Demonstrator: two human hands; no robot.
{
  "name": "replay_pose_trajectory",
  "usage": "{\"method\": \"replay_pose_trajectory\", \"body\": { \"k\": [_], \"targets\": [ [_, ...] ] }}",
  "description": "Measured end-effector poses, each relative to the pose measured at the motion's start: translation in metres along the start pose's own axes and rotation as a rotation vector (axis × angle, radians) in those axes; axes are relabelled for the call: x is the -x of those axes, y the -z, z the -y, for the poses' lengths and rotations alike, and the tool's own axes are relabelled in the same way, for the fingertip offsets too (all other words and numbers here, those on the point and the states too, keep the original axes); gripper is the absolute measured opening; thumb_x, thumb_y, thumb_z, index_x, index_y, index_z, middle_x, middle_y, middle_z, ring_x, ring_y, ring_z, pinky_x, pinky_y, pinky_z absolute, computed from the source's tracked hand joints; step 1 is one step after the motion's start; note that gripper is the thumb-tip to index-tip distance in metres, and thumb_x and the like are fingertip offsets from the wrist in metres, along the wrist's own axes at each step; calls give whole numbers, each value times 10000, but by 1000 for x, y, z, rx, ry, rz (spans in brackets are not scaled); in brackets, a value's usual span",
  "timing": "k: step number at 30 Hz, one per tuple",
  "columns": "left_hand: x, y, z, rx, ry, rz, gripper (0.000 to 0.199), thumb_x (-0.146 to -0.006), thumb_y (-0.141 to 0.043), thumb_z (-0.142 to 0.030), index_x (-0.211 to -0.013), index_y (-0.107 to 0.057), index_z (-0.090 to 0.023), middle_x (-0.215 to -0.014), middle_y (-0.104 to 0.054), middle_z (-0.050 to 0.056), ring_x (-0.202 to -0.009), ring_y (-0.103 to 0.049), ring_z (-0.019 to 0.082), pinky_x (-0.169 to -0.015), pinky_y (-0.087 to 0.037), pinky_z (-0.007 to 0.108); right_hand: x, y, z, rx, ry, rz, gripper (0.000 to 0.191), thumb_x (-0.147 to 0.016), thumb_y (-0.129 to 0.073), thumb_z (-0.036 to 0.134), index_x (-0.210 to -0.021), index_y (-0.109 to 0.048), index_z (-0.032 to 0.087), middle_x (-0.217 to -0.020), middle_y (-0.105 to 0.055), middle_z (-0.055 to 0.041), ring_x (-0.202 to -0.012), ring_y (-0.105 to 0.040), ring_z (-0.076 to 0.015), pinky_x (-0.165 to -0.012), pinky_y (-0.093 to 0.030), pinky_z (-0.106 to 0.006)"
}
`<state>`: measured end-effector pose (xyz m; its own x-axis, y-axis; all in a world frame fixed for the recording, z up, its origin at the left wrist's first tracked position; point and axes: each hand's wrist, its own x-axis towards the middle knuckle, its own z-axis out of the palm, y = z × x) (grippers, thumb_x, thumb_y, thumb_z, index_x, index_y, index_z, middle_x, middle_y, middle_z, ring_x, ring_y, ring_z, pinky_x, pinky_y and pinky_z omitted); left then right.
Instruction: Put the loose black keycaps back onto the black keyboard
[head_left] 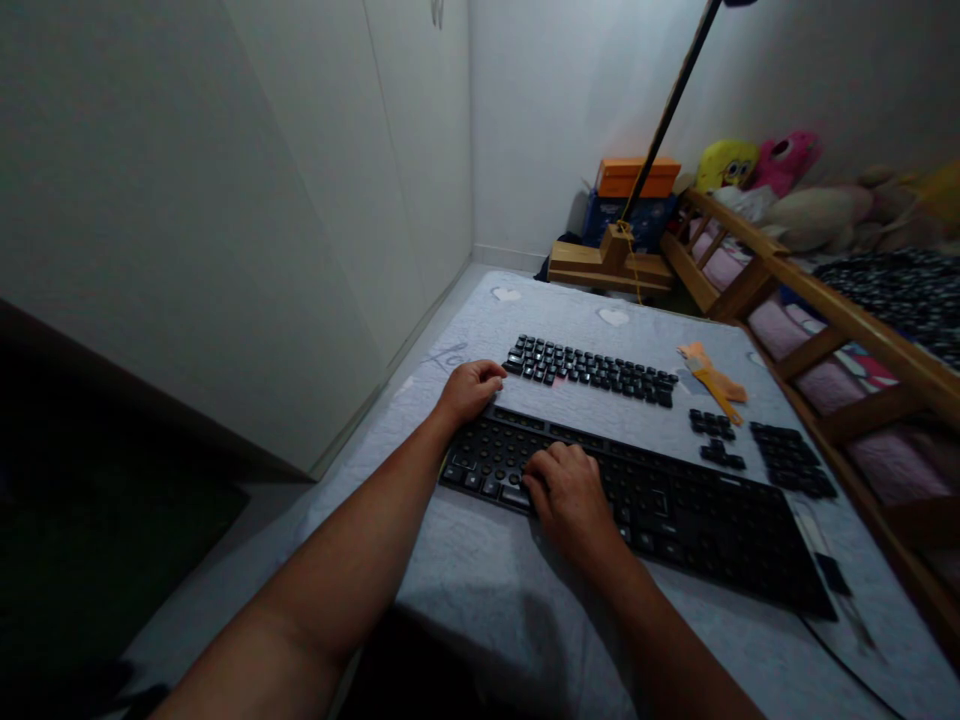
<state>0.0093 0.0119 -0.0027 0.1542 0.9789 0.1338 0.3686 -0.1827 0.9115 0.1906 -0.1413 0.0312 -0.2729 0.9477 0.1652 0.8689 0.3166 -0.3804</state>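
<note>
A black keyboard [720,510] lies slantwise on the pale bedspread, most of its keycaps off; a few, with the space bar, remain along its front row. Beyond it, loose black keycaps [592,368] are laid out in rows. My left hand [472,390] is closed, thumb and fingers together, at the left end of those rows; whatever it pinches is hidden. Over the keyboard's front row, my right hand [566,490] has curled fingers pressed down beside the space bar [515,495], and I cannot make out what is under them.
Smaller keycap groups [721,455] and a keypad block [791,460] lie to the right. Near them are a yellow-handled brush [718,392], an orange cloth [731,386] and a thin tool [832,575]. A cable [847,660] trails front right. A wooden rail [840,290] borders the right; white cabinets [337,180] stand left.
</note>
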Motion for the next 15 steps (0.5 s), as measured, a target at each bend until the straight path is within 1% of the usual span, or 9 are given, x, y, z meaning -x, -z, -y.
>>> {"method": "replay_pose_trajectory", "body": {
  "k": [10, 15],
  "targets": [
    [-1, 0, 5, -8, -10, 5, 267, -727, -567, -284, -912, -711, -156, -742, -690, 15, -706, -625, 156, -695, -478, 269, -2, -3, 3, 107, 0, 18, 17, -895, -606, 205, -886, -606, 219, -930, -609, -56, -914, -487, -251, -790, -324, -367],
    [-1, -1, 4, -3, -4, 5, 273, -724, -568, -289, -913, -712, -155, -750, -689, 13, -707, -623, 154, -691, -475, 265, -1, -2, 3, 127, 20, 9, 40, -898, -600, 197, -868, -606, 223, -916, -606, -60, -905, -486, -247, -778, -324, -364]
  ]
}}
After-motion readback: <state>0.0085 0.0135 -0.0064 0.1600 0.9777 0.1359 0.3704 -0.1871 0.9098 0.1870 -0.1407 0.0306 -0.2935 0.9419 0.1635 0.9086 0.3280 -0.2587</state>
